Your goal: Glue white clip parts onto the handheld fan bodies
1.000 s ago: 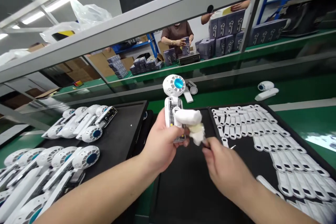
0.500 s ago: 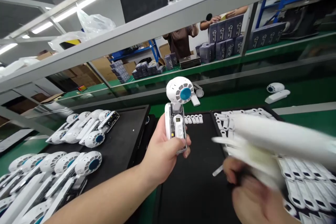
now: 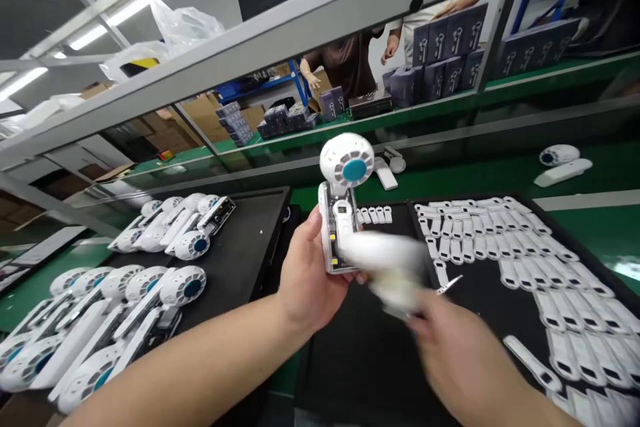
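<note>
Upright in the middle, a white device (image 3: 347, 159) with a round vented head and blue centre has its handle open, showing the inner board. My left hand (image 3: 313, 273) is closed around that handle from the left and below. My right hand (image 3: 445, 340) is closed on a white object (image 3: 387, 253), smeared by motion, whose near end overlaps the lower right of the handle; whether they touch cannot be told. Many white cover pieces (image 3: 505, 240) lie in rows on the black tray (image 3: 480, 300) at right, with one loose cover (image 3: 533, 363) nearer me.
Several similar white devices (image 3: 183, 287) lie on a black tray (image 3: 240, 240) at left. Beyond the trays, more white parts (image 3: 563, 173) rest on the green surface. A metal shelf beam (image 3: 280, 20) crosses above. People stand behind it near stacked dark boxes (image 3: 445, 47).
My right hand has moved left with the white object, up to the device. A small inner part of the handle looks more exposed as my left thumb has shifted to its left side.
</note>
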`<act>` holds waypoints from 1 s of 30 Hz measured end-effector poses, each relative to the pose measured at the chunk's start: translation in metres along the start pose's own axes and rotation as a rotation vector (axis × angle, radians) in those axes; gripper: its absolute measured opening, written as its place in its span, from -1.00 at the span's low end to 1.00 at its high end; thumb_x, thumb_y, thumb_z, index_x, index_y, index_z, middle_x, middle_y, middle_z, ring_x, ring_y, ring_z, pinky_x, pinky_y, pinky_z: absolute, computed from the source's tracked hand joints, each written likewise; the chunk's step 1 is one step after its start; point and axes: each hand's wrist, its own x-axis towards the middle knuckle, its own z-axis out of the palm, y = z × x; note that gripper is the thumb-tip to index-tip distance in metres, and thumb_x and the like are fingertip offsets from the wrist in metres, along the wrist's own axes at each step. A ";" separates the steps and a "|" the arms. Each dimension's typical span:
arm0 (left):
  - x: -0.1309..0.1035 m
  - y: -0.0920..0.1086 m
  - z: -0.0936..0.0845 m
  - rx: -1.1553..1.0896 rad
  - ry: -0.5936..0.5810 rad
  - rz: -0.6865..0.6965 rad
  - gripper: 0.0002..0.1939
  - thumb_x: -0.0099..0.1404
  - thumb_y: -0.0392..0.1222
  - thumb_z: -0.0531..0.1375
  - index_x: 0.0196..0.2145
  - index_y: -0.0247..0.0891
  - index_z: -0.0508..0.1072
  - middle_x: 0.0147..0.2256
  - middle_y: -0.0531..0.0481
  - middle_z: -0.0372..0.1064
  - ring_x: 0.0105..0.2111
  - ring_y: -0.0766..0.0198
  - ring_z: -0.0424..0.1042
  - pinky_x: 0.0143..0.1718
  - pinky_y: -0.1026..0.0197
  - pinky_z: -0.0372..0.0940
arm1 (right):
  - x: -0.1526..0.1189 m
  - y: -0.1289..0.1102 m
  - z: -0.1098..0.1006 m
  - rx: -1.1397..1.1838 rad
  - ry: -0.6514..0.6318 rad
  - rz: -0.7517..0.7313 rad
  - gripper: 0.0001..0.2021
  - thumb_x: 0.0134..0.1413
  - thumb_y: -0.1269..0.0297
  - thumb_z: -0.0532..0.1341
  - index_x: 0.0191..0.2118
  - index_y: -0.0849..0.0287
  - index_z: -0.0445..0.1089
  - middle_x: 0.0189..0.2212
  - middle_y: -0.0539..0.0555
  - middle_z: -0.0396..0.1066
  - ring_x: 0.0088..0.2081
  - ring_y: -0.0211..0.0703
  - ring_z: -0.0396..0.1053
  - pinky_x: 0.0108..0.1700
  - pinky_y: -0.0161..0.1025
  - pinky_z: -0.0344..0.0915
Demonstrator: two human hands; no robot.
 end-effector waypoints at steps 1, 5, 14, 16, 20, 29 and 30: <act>0.003 -0.002 -0.003 0.006 0.044 0.007 -0.58 0.16 0.16 0.26 -0.28 -0.28 0.37 -0.44 -0.01 0.36 -0.51 0.26 0.38 -0.56 0.26 0.28 | -0.002 0.002 0.000 0.015 -0.038 -0.026 -0.75 0.40 0.25 -0.05 -0.32 0.07 0.26 -0.59 -0.03 0.37 -0.61 -0.17 0.37 -0.57 -0.29 0.25; 0.014 -0.005 -0.019 0.065 0.132 -0.037 -0.69 0.12 -0.09 0.36 -0.28 -0.30 0.38 -0.39 0.01 0.39 -0.49 0.30 0.41 -0.52 0.28 0.33 | -0.014 0.020 -0.007 0.044 0.015 -0.107 -0.78 0.44 0.24 -0.07 -0.22 0.07 0.26 -0.53 -0.02 0.41 -0.56 -0.18 0.42 -0.51 -0.31 0.30; -0.001 0.000 -0.016 0.212 -0.192 -0.255 -0.52 -0.03 -0.38 0.42 -0.18 -0.23 0.33 -0.23 -0.02 0.42 -0.25 0.10 0.51 -0.35 0.03 0.52 | -0.029 0.047 -0.019 0.024 0.070 0.020 -0.83 0.41 0.27 -0.03 -0.22 0.06 0.25 -0.60 -0.06 0.31 -0.64 -0.18 0.32 -0.58 -0.30 0.23; -0.005 -0.007 -0.013 0.298 -0.143 -0.287 -0.60 0.04 -0.28 0.40 -0.21 -0.23 0.31 -0.32 0.02 0.39 -0.42 0.25 0.45 -0.48 0.16 0.47 | -0.016 0.039 -0.024 -0.022 0.098 -0.091 -0.84 0.40 0.30 -0.03 -0.18 0.08 0.26 -0.55 -0.02 0.34 -0.59 -0.16 0.35 -0.52 -0.28 0.27; -0.012 -0.021 -0.012 0.442 -0.133 -0.337 -0.63 0.28 0.10 0.23 -0.17 -0.21 0.28 -0.43 0.02 0.37 -0.54 0.29 0.39 -0.60 0.24 0.38 | 0.032 0.030 -0.032 -0.223 0.125 -0.133 -0.82 0.37 0.27 -0.04 -0.26 0.09 0.24 -0.57 0.01 0.35 -0.60 -0.13 0.33 -0.54 -0.24 0.16; -0.008 -0.017 -0.016 0.430 -0.101 -0.191 -0.47 0.00 -0.29 0.41 -0.11 -0.20 0.27 -0.29 0.05 0.33 -0.41 0.30 0.37 -0.46 0.26 0.38 | 0.029 0.020 -0.025 -0.144 0.087 -0.070 -0.81 0.40 0.26 -0.05 -0.27 0.08 0.21 -0.60 -0.06 0.34 -0.65 -0.18 0.34 -0.58 -0.28 0.16; -0.006 -0.016 -0.016 0.429 -0.101 -0.156 -0.45 -0.03 -0.36 0.39 -0.11 -0.21 0.28 -0.28 0.05 0.33 -0.39 0.31 0.36 -0.44 0.27 0.37 | 0.020 0.017 -0.022 -0.137 0.039 -0.120 -0.81 0.41 0.28 -0.05 -0.26 0.08 0.21 -0.59 -0.07 0.35 -0.64 -0.19 0.35 -0.57 -0.28 0.19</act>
